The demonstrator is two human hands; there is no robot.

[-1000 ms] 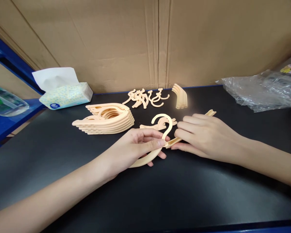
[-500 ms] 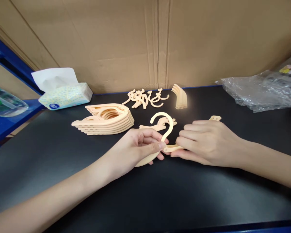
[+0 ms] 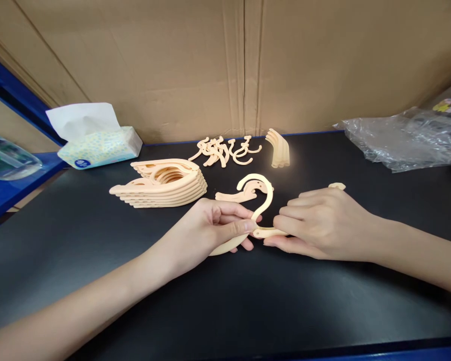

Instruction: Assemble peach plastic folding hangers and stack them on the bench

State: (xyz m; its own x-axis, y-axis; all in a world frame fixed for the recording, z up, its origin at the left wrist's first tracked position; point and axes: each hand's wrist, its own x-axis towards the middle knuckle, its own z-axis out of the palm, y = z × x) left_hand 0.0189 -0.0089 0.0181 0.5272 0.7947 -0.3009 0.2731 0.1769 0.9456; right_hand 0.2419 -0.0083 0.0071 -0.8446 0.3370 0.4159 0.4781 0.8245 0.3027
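A cream plastic clothes hanger spans both hands, its curved hook [image 3: 269, 196] standing up at the middle joint. My left hand [image 3: 206, 230] is closed on one arm of it, the thumb pressing at the base of the hook. The other hanger arm [image 3: 267, 232] runs into my right hand [image 3: 323, 223], whose fingers curl around it and hide most of its length. A bit of that arm's end [image 3: 337, 186] shows beyond the right knuckles. Just behind the hook lies a loose hanger arm [image 3: 233, 196] on the black table [image 3: 225, 306].
Left of my hands sits a stack of folded hangers or hanger arms [image 3: 161, 195]. Loose hooks [image 3: 216, 150] and a bundle of curved pieces [image 3: 280, 149] lie farther back. A tissue pack [image 3: 101, 146], a clear plastic bag [image 3: 394, 138] and a cardboard wall [image 3: 165, 65] border the area.
The hook has tilted slightly to the right. My right hand has turned a little, with the hanger arm's far end now showing less behind it. Both hands keep their hold.
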